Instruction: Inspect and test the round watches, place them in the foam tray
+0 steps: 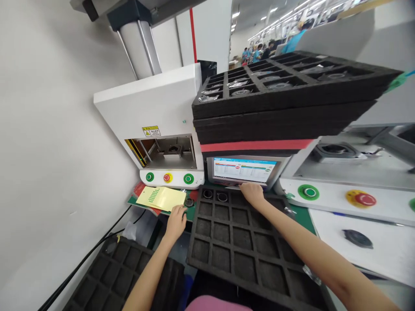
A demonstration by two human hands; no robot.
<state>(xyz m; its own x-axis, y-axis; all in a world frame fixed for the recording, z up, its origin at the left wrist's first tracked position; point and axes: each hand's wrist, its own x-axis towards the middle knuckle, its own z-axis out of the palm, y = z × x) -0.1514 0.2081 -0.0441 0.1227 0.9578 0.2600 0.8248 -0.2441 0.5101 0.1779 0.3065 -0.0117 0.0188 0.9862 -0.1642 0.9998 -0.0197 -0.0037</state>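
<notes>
My left hand (177, 222) is at the front edge of the green work surface, fingers curled, beside a yellow sheet (167, 198) with rows of green dots. A small green spot shows by its fingertips; whether they pinch anything I cannot make out. Just beyond them lies a round dark part (189, 202). My right hand (253, 195) is closed over the far row of a black foam tray (231, 226), just below the monitor; its fingertips are hidden. Two round, ring-like parts (222, 197) sit in the tray's far left compartments.
A white press machine (147, 103) with green and red buttons stands at left, another machine (337, 192) at right. Stacked foam trays (279, 114) with bagged round parts rise above the monitor (243, 169). More trays (106, 276) are low left. A dark disc (358, 238) lies on white paper.
</notes>
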